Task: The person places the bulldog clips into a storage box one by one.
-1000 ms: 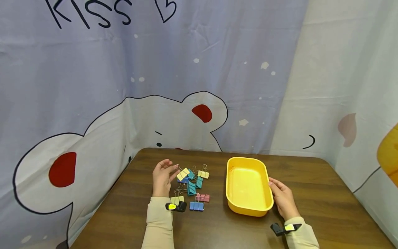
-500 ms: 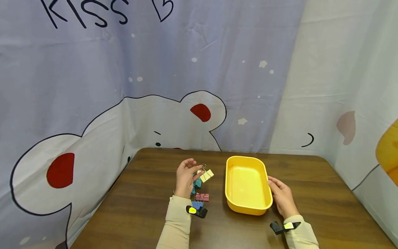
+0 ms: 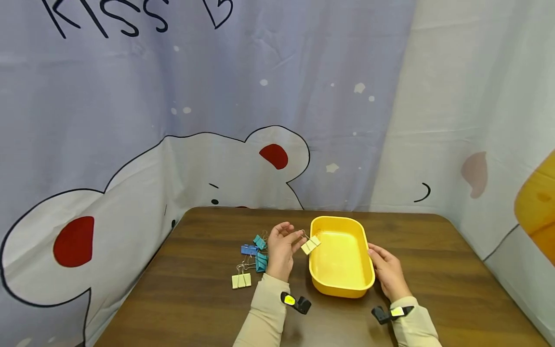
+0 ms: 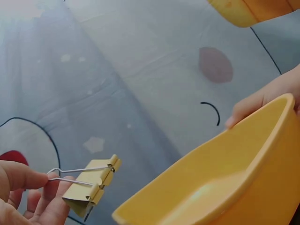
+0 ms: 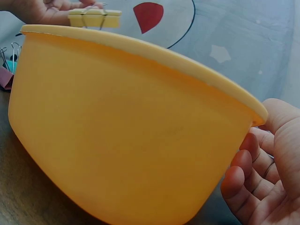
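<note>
My left hand point(image 3: 281, 250) pinches a pale yellow binder clip point(image 3: 310, 245) by its wire handle. The clip's body hangs off the fingertips, at the left rim of a yellow plastic bin point(image 3: 342, 292). Seen from the left wrist, the thumb and a finger squeeze the wire loops, and the clip point(image 4: 96, 185) is apart from the bin wall. My right hand point(image 3: 388, 272) holds the bin's right side. In the right wrist view its thumb lies at the rim and the curled fingers are by the outer wall. No clips show inside the bin.
Left of my left hand lie loose binder clips on the wooden table point(image 3: 208, 308): a yellow one point(image 3: 241, 281), a blue one point(image 3: 249, 249) and teal ones point(image 3: 261, 262). A pink clip point(image 5: 5, 78) shows in the right wrist view. A printed curtain point(image 3: 338, 144) stands behind the table.
My left hand has carried the yellow clip rightward from the pile to the bin's left rim. The right hand keeps its hold on the bin. The head view has shifted slightly.
</note>
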`<action>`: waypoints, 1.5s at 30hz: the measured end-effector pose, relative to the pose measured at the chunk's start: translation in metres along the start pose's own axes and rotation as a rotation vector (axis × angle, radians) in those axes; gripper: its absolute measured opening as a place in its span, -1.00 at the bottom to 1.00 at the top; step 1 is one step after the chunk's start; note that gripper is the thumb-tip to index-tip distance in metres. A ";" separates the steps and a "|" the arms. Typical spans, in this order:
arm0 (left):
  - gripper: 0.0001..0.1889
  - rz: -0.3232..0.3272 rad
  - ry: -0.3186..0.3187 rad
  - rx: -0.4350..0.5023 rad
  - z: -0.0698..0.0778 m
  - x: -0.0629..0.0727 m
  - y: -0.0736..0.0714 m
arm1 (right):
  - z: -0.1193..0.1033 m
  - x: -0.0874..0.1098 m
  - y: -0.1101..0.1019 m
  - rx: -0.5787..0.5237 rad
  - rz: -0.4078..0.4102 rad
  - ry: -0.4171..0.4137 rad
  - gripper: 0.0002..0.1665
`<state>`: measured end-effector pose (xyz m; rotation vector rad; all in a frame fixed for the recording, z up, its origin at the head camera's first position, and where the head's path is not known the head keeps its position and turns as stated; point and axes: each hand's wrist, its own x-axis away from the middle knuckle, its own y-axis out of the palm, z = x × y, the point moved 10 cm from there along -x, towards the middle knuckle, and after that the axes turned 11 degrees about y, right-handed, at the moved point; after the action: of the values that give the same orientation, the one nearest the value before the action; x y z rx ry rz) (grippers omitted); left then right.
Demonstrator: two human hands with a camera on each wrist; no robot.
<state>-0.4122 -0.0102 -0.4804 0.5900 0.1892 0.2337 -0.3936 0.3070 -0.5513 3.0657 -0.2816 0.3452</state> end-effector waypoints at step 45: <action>-0.66 -0.260 -0.066 0.115 0.000 0.007 0.032 | 0.001 -0.001 0.001 -0.019 -0.006 0.008 -0.31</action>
<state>-0.4107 0.0176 -0.4625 0.6797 0.2147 -0.0487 -0.3945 0.3060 -0.5524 3.0455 -0.2735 0.3525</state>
